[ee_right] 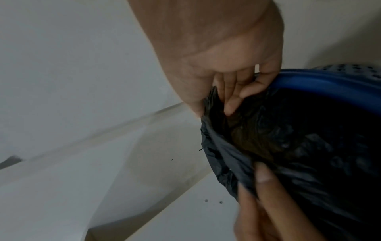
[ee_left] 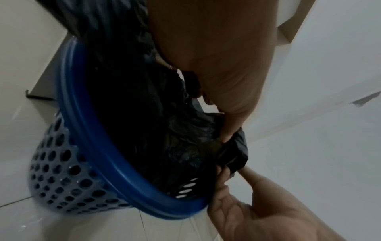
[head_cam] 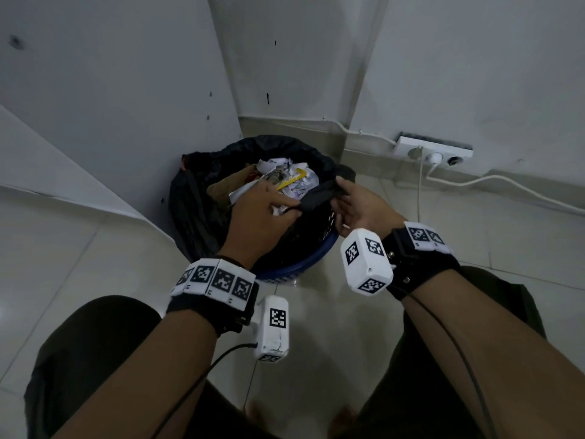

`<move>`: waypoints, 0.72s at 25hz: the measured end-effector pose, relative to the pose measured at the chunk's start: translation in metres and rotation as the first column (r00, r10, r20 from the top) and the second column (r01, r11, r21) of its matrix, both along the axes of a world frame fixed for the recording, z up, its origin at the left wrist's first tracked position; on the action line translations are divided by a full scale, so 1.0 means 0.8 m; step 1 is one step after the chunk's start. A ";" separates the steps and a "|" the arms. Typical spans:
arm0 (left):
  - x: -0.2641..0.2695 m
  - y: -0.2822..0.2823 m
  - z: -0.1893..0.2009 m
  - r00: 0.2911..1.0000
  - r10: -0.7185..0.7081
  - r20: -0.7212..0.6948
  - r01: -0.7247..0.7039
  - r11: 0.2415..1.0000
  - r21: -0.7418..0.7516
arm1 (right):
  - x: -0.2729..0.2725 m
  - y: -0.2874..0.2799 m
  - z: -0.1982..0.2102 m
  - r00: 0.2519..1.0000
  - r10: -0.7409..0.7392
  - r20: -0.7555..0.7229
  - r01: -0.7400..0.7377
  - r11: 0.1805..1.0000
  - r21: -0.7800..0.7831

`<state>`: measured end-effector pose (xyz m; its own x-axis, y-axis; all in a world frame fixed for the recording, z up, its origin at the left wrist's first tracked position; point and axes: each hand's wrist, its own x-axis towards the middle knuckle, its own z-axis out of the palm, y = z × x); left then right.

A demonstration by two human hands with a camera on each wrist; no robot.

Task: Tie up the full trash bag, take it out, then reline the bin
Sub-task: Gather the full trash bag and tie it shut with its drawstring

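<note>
- The round blue perforated plastic bin [head_cam: 304,264] stands on the tiled floor [head_cam: 79,248] in the far corner against the white walls, with the black plastic trash bag [head_cam: 196,204] inside it.
- The bag's mouth is open; crumpled white paper and a yellow wrapper [head_cam: 292,180] fill it to the top.
- The left hand [head_cam: 258,218] pinches a gathered stretch of the bag's near-right edge; its grip is closed on the plastic.
- The right hand [head_cam: 361,205] holds the same bunched edge just beside it, fingers curled on the film; the wrist views are blurred, so the exact finger placement is uncertain.
- Step in hand, as judged: freeing and gathering the bag rim for tying.
- Advice: lift the rim clear of the bin all round before knotting, keep the pull gentle as thin film tears, and leave enough slack above the waste.
</note>
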<state>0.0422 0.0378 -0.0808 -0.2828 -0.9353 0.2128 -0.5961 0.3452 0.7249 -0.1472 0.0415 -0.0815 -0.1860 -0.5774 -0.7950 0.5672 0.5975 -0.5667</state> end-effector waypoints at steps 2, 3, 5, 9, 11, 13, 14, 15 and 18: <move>0.018 -0.003 -0.004 0.997 0.056 0.056 -0.060 0.996 0.068 | 0.006 -0.007 -0.001 0.999 -0.051 0.012 0.051 0.999 -0.016; 0.022 -0.004 -0.006 0.995 0.084 0.060 -0.091 0.988 0.126 | 0.011 -0.011 0.000 0.997 -0.079 -0.020 0.078 0.996 -0.046; 0.019 0.001 0.005 0.986 0.165 -0.013 -0.155 0.948 0.279 | 0.024 -0.011 0.006 0.988 -0.094 -0.121 0.075 0.985 -0.157; -0.006 -0.009 0.036 0.924 0.348 -0.159 -0.287 0.905 0.314 | 0.038 0.009 0.003 0.901 -0.019 -0.433 -0.159 0.915 -0.371; -0.016 -0.030 0.037 0.967 0.229 -0.111 -0.201 0.955 0.216 | 0.034 0.026 -0.001 0.781 0.042 -0.623 -0.351 0.854 -0.383; -0.024 -0.061 0.026 1.000 -0.023 0.001 0.022 0.987 0.157 | 0.029 0.039 -0.004 0.681 0.110 -0.724 -0.509 0.782 -0.360; -0.030 -0.075 0.020 0.980 -0.187 0.065 0.175 0.972 0.154 | 0.024 0.043 -0.005 0.661 0.134 -0.738 -0.550 0.755 -0.356; -0.037 -0.084 0.015 0.933 -0.340 0.114 0.316 0.929 0.191 | 0.020 0.048 -0.005 0.655 0.154 -0.740 -0.575 0.737 -0.355; -0.064 -0.088 0.004 0.736 -0.637 0.227 0.568 0.764 0.306 | 0.003 0.059 -0.005 0.687 0.174 -0.706 -0.560 0.745 -0.362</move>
